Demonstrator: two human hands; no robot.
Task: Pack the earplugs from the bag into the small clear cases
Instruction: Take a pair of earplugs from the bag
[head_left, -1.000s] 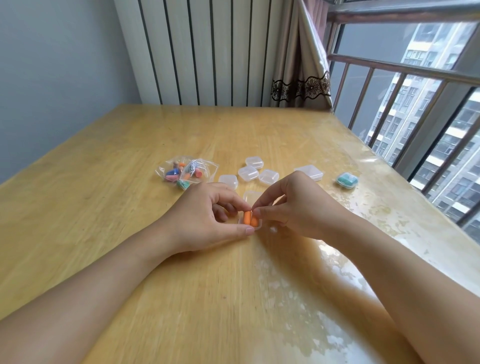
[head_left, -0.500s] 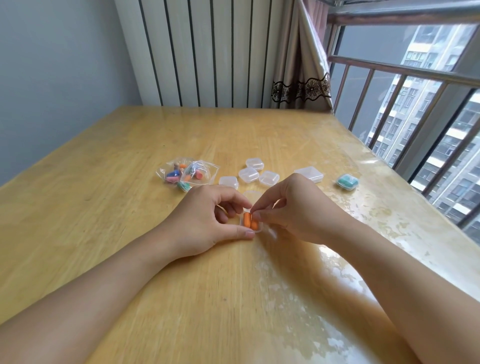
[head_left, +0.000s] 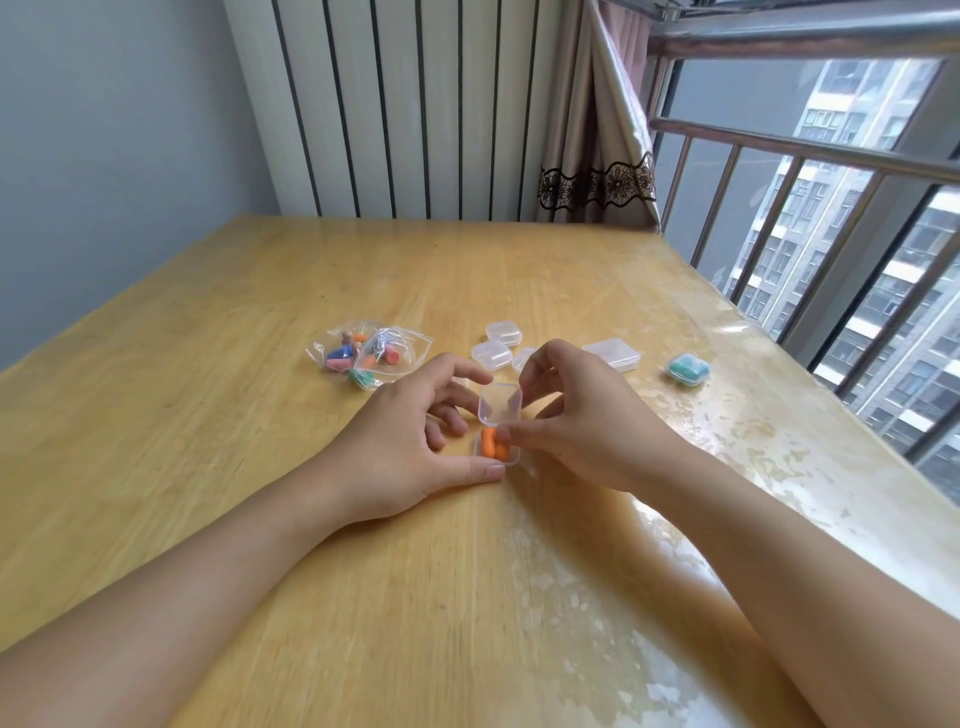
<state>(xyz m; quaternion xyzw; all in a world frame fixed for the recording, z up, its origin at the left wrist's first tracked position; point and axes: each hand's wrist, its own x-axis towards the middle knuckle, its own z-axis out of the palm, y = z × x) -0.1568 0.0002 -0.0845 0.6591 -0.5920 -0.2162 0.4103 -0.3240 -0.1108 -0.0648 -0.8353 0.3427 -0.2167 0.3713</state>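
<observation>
My right hand (head_left: 587, 415) covers most of one clear case (head_left: 522, 358) at 12 o'clock and the right edge of the open case (head_left: 497, 449). Inside the bag (head_left: 369, 353) the earplugs overlap, too small to count. Both my forearms run off the bottom edge.

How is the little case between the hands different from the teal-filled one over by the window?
The case between the hands has its lid up, while the teal-filled case looks shut. The first holds orange earplugs; the other shows teal contents. The left hand and right hand both touch the open one; the teal one sits alone near the table edge. Both are small clear plastic boxes with rounded corners.
</observation>
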